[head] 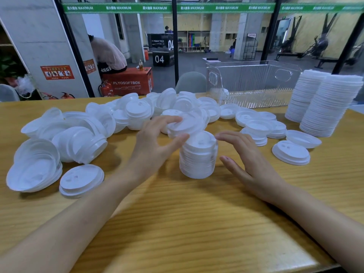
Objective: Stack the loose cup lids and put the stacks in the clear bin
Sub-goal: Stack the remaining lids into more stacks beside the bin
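Note:
A short stack of white cup lids [198, 156] stands upright on the wooden table [187, 223] in the middle. My left hand [155, 142] pinches a single white lid [186, 124] between thumb and fingers, tilted just above and left of the stack's top. To the right of the stack, my right hand [246, 160] hovers with straight fingers and holds nothing. A pile of loose lids [94, 127] spreads across the left and back of the table. The clear bin [252, 83] stands at the back right, with perhaps one lid inside.
Two tall lid stacks [323, 105] stand at the right edge beside the bin. Single lids [291, 152] and small stacks lie right of my hands. A flat lid [81, 180] lies front left. A glass wall runs behind the table.

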